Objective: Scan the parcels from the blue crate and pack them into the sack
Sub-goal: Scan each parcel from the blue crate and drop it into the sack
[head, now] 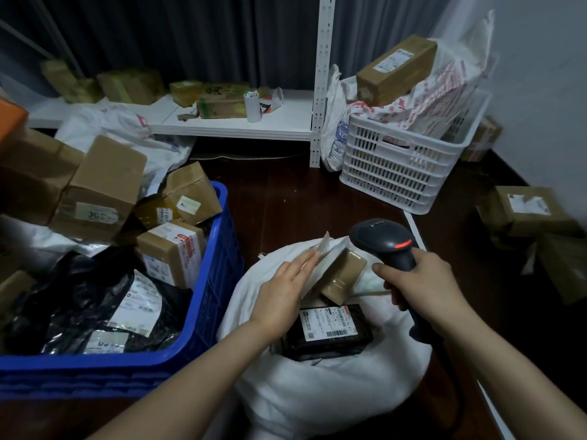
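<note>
- I see a brown box (344, 277) tilted in the mouth of the sack (317, 392), beside a black parcel (327, 331).
- My left hand (282, 290) rests on the box, fingers straight.
- My right hand (422, 290) grasps the scanner (384, 242) over the sack.
- The blue crate (219, 249) stands left of the sack.

A dark grey pleated curtain (190, 33) hangs behind a low white shelf (286, 123) fixed to a slotted white metal upright (322, 74), the floor (286, 192) is dark reddish-brown wood in dim light, and a pale wall (540, 58) rises on the right behind a white slatted plastic crate (397, 166).
</note>
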